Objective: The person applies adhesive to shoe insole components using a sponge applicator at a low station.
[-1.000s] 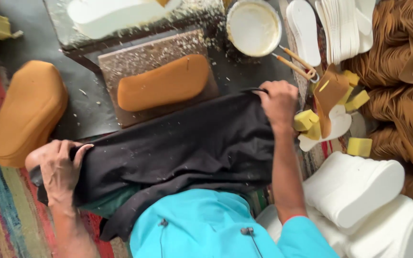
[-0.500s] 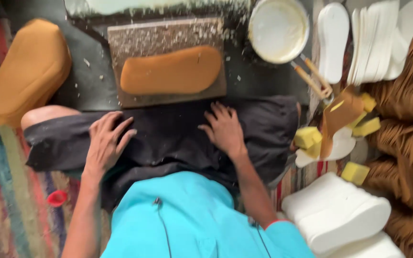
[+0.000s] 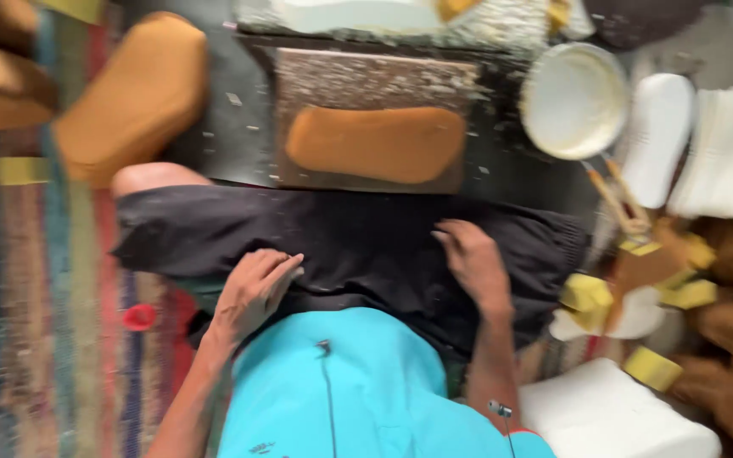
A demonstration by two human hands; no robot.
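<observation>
A black cloth (image 3: 358,246), matte and softly creased, lies spread across the person's lap, spanning from a bare knee (image 3: 150,176) at the left edge to the yellow foam blocks (image 3: 591,297) at the right. The left hand (image 3: 252,293) rests palm-down on the near left portion of the cloth, fingers extended and loosely together, not clenched and gripping nothing. The right hand (image 3: 472,263) lies flat on the right portion of the cloth, fingers slightly spread toward the far edge, likewise released and pressing on the fabric rather than grasping it. Just beyond the cloth, a dark rectangular slab (image 3: 366,85) with a speckled, gritty surface carries an oblong tan foam pad (image 3: 379,142) with rounded ends and a smooth skin. To the left, a larger tan pad (image 3: 133,97) of similar rounded form lies on the dark floor (image 3: 231,127), which is scattered with pale flecks. To the right of the slab stands a round white bowl (image 3: 574,100) with a pale, creamy interior. Beside the bowl are flat white sole-shaped pieces (image 3: 659,136) and a stack of white sheets (image 3: 727,153). A block of white foam (image 3: 612,416) sits at the lower right. A striped woven rug (image 3: 44,322) covers the floor at the left, with a small red cap (image 3: 139,317) lying on it. The person wears a turquoise shirt (image 3: 341,390). The frame is motion-blurred, so fine surface detail cannot be resolved.
</observation>
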